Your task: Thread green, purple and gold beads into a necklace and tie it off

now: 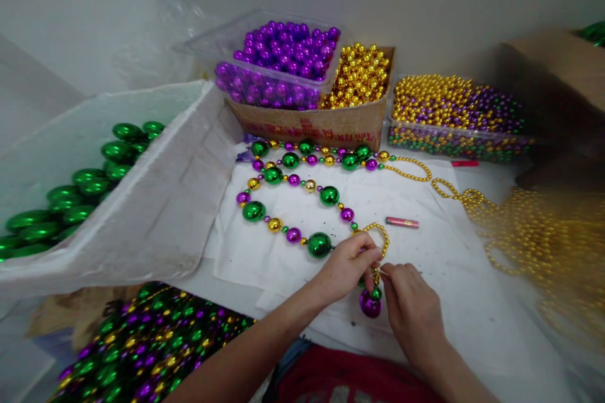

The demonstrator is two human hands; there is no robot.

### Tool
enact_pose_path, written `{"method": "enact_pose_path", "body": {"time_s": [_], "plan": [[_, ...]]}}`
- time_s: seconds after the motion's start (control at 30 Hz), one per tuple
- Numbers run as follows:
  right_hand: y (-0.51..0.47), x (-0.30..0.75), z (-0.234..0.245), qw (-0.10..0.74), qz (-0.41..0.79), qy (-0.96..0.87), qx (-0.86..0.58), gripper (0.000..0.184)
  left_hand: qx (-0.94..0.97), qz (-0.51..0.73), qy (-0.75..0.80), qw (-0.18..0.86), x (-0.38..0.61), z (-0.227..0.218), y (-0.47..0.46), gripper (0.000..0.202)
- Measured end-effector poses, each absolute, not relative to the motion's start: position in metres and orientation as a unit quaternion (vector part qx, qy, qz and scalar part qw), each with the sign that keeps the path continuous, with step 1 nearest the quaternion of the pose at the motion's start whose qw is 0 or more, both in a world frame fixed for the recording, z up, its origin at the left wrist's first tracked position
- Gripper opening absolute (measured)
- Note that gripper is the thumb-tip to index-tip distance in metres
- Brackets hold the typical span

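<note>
A bead necklace of large green, purple and gold beads loops over the white cloth. My left hand pinches it near its short loop of small gold beads. Close beside, my right hand has thumb and forefinger pressed together on what looks like a thin pale string; its end is hidden. A purple bead hangs below the left fingers. Farther back, a second strand of beads lies on the cloth. A red lighter rests beyond my hands.
At the left stands a white foam box of green beads. Behind are a clear tray of purple beads, a cardboard box with gold beads and a mixed-bead tray. Gold bead chains pile up right; finished-looking strands lie lower left.
</note>
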State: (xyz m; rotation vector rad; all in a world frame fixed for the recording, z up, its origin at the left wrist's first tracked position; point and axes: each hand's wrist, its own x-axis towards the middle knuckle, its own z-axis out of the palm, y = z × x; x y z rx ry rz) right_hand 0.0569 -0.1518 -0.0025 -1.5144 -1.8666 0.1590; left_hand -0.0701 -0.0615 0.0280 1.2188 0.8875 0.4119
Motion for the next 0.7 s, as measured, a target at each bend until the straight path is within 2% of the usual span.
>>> {"method": "enact_pose_path", "body": {"time_s": [0.13, 0.23, 0.37, 0.7], "plan": [[-0.1492, 0.0572, -0.0041, 0.321, -0.001, -0.762, -0.563, 0.025, 0.538, 0.181, 0.400, 0.719, -0.0702, 0.0277, -0.0606, 0.025], [-0.1477, 0.0575, -0.0053, 0.314, -0.022, -0.765, -0.562, 0.023, 0.534, 0.183, 0.401, 0.721, -0.0701, 0.0272, -0.0602, 0.025], [-0.1465, 0.0590, -0.0092, 0.326, -0.012, -0.762, -0.559, 0.018, 0.537, 0.187, 0.397, 0.720, -0.0706, 0.0260, -0.0593, 0.026], [-0.1465, 0.0567, -0.0116, 0.331, -0.005, -0.761, -0.558, 0.020, 0.514, 0.192, 0.395, 0.737, -0.0731, 0.0239, -0.0594, 0.031]]}}
